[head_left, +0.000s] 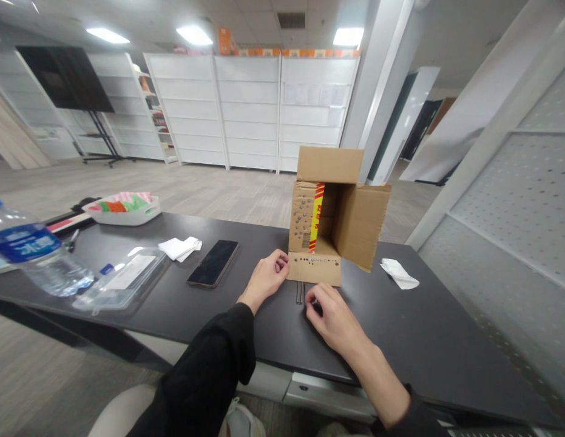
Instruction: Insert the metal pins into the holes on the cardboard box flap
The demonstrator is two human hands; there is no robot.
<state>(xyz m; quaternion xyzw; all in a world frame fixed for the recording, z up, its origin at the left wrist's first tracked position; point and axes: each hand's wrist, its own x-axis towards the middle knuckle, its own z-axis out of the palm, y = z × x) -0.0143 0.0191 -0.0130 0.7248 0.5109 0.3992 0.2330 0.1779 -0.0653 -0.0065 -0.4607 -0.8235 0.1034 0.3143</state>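
An open cardboard box (301,212) stands on the dark table, its flaps spread and its opening turned toward me. The lower flap (314,276) lies forward, with a row of small dark and shiny dots along it. My left hand (267,276) is closed, its curled fingertips at the left edge of that flap; whatever they pinch is hidden. Just in front of the flap, a few thin metal rods (300,293) lie side by side. Right of the rods is my right hand (330,312), fingers curled together, their contents hidden. Several round metallic dots dot the box's left side.
Left of my hands lie a phone (213,263), a crumpled tissue (179,247) and a clear plastic case (127,279). A water bottle (34,249) stands at the far left, before a white basket (122,217). Another tissue (399,274) lies right. A perforated panel (514,224) borders the table's right side.
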